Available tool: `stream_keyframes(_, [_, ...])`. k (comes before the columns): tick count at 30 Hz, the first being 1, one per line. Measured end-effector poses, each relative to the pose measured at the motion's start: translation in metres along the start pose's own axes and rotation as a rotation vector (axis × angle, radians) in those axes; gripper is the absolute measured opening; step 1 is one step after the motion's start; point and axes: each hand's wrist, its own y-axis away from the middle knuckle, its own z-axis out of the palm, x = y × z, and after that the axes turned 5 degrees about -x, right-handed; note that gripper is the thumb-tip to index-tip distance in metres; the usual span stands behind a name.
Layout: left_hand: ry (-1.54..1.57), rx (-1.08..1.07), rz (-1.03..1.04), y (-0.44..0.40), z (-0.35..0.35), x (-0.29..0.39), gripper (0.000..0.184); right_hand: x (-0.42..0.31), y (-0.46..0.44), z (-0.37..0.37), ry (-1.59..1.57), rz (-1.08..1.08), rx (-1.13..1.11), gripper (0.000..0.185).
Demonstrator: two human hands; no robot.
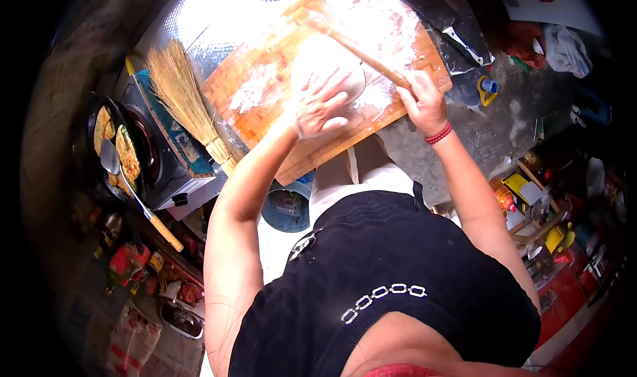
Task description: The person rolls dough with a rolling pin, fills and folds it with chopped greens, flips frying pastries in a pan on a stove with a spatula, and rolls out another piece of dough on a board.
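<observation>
A wooden board (239, 88) dusted with flour lies tilted in front of me. On it is a pale, flat round of dough (356, 84), washed out by bright light. My left hand (320, 105) rests on the dough's near left side, fingers spread. In my right hand (423, 100), at the board's right side, is the near end of a thin wooden rolling pin (371, 62). The pin slants up and left across the dough's far edge, where glare blurs its far end.
Left of the board lie a straw brush (179, 88) and a pan (99, 185) holding browned flatbreads (126, 153) and a spatula (129, 185). A cleaver (461, 45) lies beyond the board's right corner. A blue bucket (286, 208) stands below the board.
</observation>
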Motion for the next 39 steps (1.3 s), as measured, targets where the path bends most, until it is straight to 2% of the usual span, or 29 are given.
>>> stream_keyframes(1, [-0.012, 0.026, -0.043, 0.014, -0.005, 0.000, 0.057, 0.000, -0.002, 0.001, 0.045, -0.039, -0.061, 0.030])
stream_keyframes(4, [-0.027, 0.315, -0.400, 0.044, 0.000, 0.003, 0.061, -0.018, -0.005, 0.010, 0.205, -0.226, -0.193, 0.026])
stream_keyframes(8, [-0.111, 0.157, -0.716, 0.018, 0.007, -0.004, 0.060, -0.020, -0.045, 0.047, 0.493, -0.238, -0.241, 0.038])
stream_keyframes(9, [-0.143, 0.296, -0.715, 0.006, 0.010, -0.024, 0.061, -0.012, -0.066, 0.054, 0.514, -0.252, -0.216, 0.045])
stream_keyframes(11, [-0.189, 0.223, -0.914, -0.027, -0.010, -0.058, 0.064, 0.007, -0.138, 0.064, 0.540, -0.331, -0.077, 0.055])
stream_keyframes(12, [-0.126, 0.288, -0.983, -0.040, -0.011, -0.083, 0.064, 0.006, -0.170, 0.063, 0.538, -0.376, 0.033, 0.059])
stream_keyframes(14, [-0.003, 0.428, -1.122, -0.057, -0.012, -0.125, 0.065, -0.009, -0.204, 0.057, 0.577, -0.298, -0.062, 0.042])
stream_keyframes(15, [-0.040, 0.441, -1.099, -0.056, -0.010, -0.122, 0.065, -0.014, -0.211, 0.056, 0.591, -0.263, -0.113, 0.036])
stream_keyframes(17, [-0.114, 0.462, -1.052, -0.049, -0.009, -0.110, 0.064, -0.002, -0.181, 0.069, 0.431, -0.243, -0.018, 0.056])
stream_keyframes(18, [-0.218, 0.409, -0.906, -0.031, -0.008, -0.090, 0.066, 0.007, -0.161, 0.072, 0.357, -0.234, 0.038, 0.068])
stream_keyframes(19, [-0.270, 0.394, -0.732, -0.007, 0.002, -0.070, 0.070, 0.009, -0.130, 0.071, 0.423, -0.200, -0.119, 0.072])
stream_keyframes(20, [-0.209, 0.232, -0.706, 0.012, 0.001, -0.041, 0.068, 0.003, -0.100, 0.064, 0.485, -0.161, -0.279, 0.075])
stream_keyframes(21, [-0.068, 0.168, -0.669, 0.030, 0.005, -0.018, 0.063, -0.007, -0.088, 0.052, 0.464, -0.247, -0.328, 0.076])
stream_keyframes(22, [-0.059, 0.225, -0.593, 0.037, 0.006, -0.013, 0.059, -0.012, -0.086, 0.045, 0.441, -0.339, -0.383, 0.078])
stream_keyframes(23, [-0.133, 0.199, -0.673, 0.033, 0.007, -0.027, 0.060, -0.012, -0.104, 0.051, 0.503, -0.262, -0.408, 0.078])
stream_keyframes(24, [-0.204, 0.164, -0.745, 0.019, -0.004, -0.046, 0.061, -0.008, -0.129, 0.059, 0.445, -0.350, -0.253, 0.075])
stream_keyframes(25, [-0.262, 0.148, -0.857, 0.005, -0.008, -0.074, 0.068, -0.010, -0.165, 0.062, 0.436, -0.367, -0.230, 0.074])
stream_keyframes(26, [-0.245, 0.197, -0.958, -0.012, -0.021, -0.101, 0.069, -0.003, -0.201, 0.075, 0.493, -0.417, -0.179, 0.074])
stream_keyframes(28, [-0.182, 0.285, -1.171, -0.031, -0.036, -0.130, 0.070, 0.006, -0.221, 0.079, 0.427, -0.449, -0.217, 0.074])
stream_keyframes(31, [-0.251, 0.269, -1.179, -0.027, -0.032, -0.111, 0.072, 0.005, -0.232, 0.078, 0.324, -0.470, -0.262, 0.074])
stream_keyframes(32, [-0.291, 0.252, -1.037, -0.013, -0.019, -0.088, 0.075, -0.001, -0.201, 0.070, 0.410, -0.430, -0.268, 0.072])
stream_keyframes(33, [-0.227, 0.163, -0.976, 0.002, -0.018, -0.056, 0.075, 0.004, -0.170, 0.063, 0.416, -0.416, -0.277, 0.076])
stream_keyframes(35, [-0.002, 0.184, -0.833, 0.031, 0.002, 0.011, 0.068, -0.002, -0.108, 0.039, 0.423, -0.323, -0.489, 0.087])
stream_keyframes(36, [0.097, 0.225, -0.816, 0.041, 0.011, 0.038, 0.066, -0.004, -0.087, 0.029, 0.328, -0.354, -0.509, 0.090])
stream_keyframes(38, [0.122, 0.216, -0.813, 0.044, 0.017, 0.042, 0.064, -0.005, -0.091, 0.025, 0.293, -0.399, -0.546, 0.089])
stream_keyframes(39, [0.052, 0.230, -0.885, 0.039, 0.015, 0.028, 0.067, -0.006, -0.104, 0.033, 0.374, -0.390, -0.503, 0.087])
